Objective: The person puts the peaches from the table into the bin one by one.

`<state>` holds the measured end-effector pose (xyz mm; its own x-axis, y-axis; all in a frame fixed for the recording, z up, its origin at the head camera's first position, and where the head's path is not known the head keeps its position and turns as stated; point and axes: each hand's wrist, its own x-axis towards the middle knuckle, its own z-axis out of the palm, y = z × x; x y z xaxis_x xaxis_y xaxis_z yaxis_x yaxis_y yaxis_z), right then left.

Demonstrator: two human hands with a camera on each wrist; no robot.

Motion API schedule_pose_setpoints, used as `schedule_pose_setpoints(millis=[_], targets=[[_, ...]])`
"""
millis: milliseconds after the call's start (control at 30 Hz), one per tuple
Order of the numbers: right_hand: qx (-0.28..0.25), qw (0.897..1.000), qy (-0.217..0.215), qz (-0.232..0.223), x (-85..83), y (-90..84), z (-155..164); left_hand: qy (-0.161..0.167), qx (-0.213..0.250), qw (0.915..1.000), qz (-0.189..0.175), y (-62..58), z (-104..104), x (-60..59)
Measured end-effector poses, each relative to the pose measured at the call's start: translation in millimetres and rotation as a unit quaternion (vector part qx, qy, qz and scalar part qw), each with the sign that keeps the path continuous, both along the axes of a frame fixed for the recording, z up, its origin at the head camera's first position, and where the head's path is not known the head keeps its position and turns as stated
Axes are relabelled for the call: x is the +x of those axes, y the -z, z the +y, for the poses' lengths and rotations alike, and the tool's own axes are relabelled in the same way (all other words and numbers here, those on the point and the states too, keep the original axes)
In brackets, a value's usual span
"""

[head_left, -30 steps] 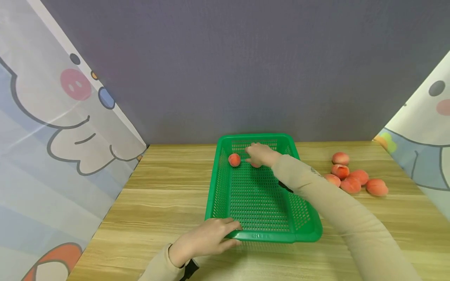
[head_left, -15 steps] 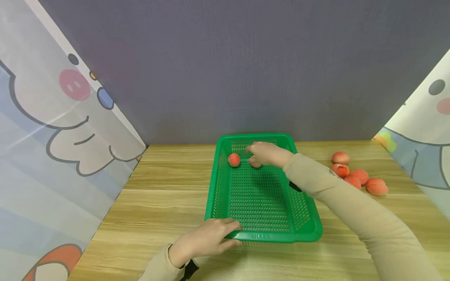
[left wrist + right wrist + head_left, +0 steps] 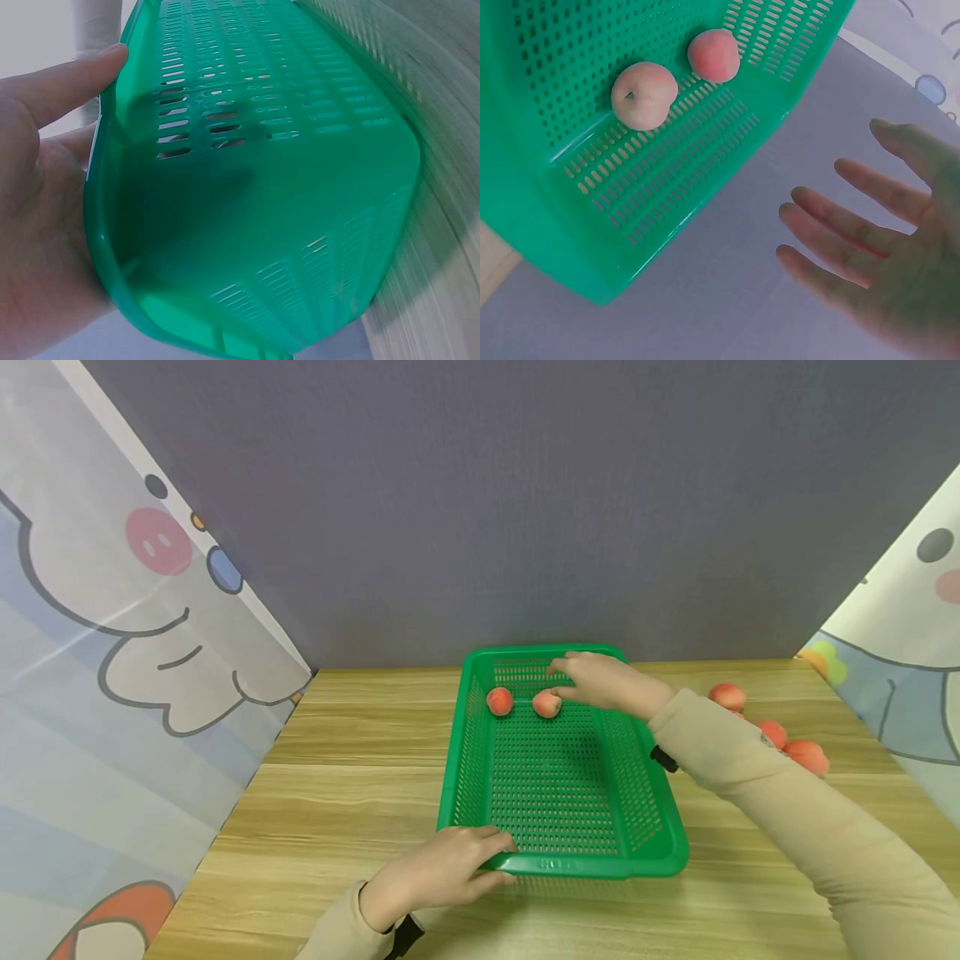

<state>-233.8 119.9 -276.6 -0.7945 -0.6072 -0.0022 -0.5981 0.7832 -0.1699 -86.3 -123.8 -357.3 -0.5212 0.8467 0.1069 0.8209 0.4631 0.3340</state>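
Observation:
A green plastic basket [image 3: 555, 863] with slotted walls stands on the wooden table. Two peaches lie at its far end: a redder peach [image 3: 499, 701] on the left and a paler peach [image 3: 547, 704] beside it, a small gap apart. My left hand [image 3: 450, 867] grips the near rim at its left corner, thumb on the outer side, as the left wrist view also shows. Over the basket's far right part hovers my right hand [image 3: 611, 681], holding nothing. In the right wrist view this right hand [image 3: 885, 232] has its fingers spread, apart from both peaches.
Several more peaches lie on the table to the right of the basket, among them one peach [image 3: 727, 697] at the back and another peach [image 3: 807, 758] nearer. My right sleeve partly covers that group. A grey wall [image 3: 480, 527] rises behind the table's far edge.
My right hand has let go of the paler peach and moved up and to the right, leaving that peach in the basket. The left hand and the basket have stayed put.

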Motion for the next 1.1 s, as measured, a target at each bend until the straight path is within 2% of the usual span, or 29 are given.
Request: schedule_pose_setpoints(millis=[333,667,933,1100], targets=[[-0.033,0.999,0.007,0.031,5.2,-1.3,22.9,0.002,-0.001,0.9999,-0.01,0.2,0.1,-0.8],[-0.081,0.995,0.015,0.065,12.5,5.3,53.4,0.001,0.002,1.0,-0.005,0.6,0.4,-0.7],[-0.106,0.992,0.053,0.036,19.0,4.0,75.5,0.003,0.003,1.0,-0.002,1.2,0.1,-0.8],[-0.111,0.991,0.063,0.035,21.4,6.2,86.3,0.003,0.002,1.0,-0.004,1.4,0.1,-1.1]])
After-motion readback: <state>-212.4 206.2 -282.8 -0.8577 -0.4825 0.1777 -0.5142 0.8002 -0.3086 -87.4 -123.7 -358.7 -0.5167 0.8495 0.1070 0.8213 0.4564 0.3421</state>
